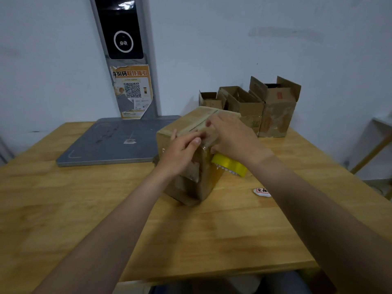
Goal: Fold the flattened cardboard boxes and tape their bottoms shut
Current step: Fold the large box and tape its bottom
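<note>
A brown cardboard box [186, 124] stands bottom-up in the middle of the wooden table [212, 230], its flaps closed along a centre seam. My left hand [180, 149] lies on the box's near top edge, thumb and fingers pressing a strip of clear tape down over the corner. My right hand [231, 134] rests over the top right of the box and holds a yellow tape roll [230, 164], which hangs beside the box's right face. Whether the tape strip still joins the roll is hidden by my hands.
Three folded cardboard boxes [275, 109] with open top flaps stand at the back right of the table. A grey flat scale platform [110, 143] lies at the left, its post with a screen and QR poster [132, 92] behind. A small white labelled object [262, 192] lies near my right forearm.
</note>
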Motion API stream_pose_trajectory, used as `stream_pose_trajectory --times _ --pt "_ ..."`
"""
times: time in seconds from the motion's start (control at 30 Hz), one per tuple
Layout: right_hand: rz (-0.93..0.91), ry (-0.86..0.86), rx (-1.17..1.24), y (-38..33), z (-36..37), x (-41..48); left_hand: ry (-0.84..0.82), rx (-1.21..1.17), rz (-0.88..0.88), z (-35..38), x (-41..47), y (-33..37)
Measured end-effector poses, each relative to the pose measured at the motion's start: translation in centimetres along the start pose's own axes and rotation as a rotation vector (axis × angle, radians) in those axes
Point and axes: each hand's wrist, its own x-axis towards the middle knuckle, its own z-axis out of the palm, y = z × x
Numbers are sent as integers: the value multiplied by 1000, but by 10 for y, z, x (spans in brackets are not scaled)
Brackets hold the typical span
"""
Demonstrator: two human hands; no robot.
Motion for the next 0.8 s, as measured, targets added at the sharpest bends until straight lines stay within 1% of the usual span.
stream_pose_trajectory --times 0.03,0.07,0.1,0.13,0.17,0.2,0.23,0.27,0.3,0.33,0.4,0.43,0.47,0.53,0.6,0.67,0.7,0.8 --pt "-42 -46 6 -1 -2 4 54 -130 -55 -4 -2 1" --pt "-65 -103 43 -1 -3 8 160 -207 -116 -9 -5 -1" --pt "-80 -150 94 -1 -3 10 292 -192 -194 -13 -11 -5" --pt "-101 -176 138 0 0 11 415 -97 -306 -15 -19 -11" --pt "-120 -177 155 2 4 11 487 32 -453 -17 -28 -18" --pt "-135 -159 152 1 8 10 484 133 -629 -18 -39 -26" --pt "-141 -133 148 1 10 9 425 162 -821 -18 -48 -33" --pt "-140 -112 149 -1 10 7 345 119 -993 -16 -55 -38" --pt "-142 -96 153 -2 10 6 280 18 -1106 -15 -62 -40" --pt "-140 -89 157 -2 10 5 248 -124 -1149 -12 -66 -42" --pt "-118 -91 163 -3 9 1 220 -379 -1111 -2 -69 -42" --pt "-106 -86 170 -4 9 -1 201 -423 -1075 3 -68 -41" --pt "-95 -74 177 -5 9 -3 188 -416 -1038 9 -67 -39" --pt "-65 -39 178 -6 8 -9 191 -315 -962 21 -64 -32" --pt "-47 -7 152 -6 6 -14 229 -99 -858 25 -59 -23" --pt "-48 42 140 -4 -1 -20 298 121 -736 18 -52 -14" --pt "-54 80 150 -2 -7 -23 344 195 -663 11 -47 -9" --pt "-107 211 151 1 -28 -27 463 317 -448 -17 -26 12"
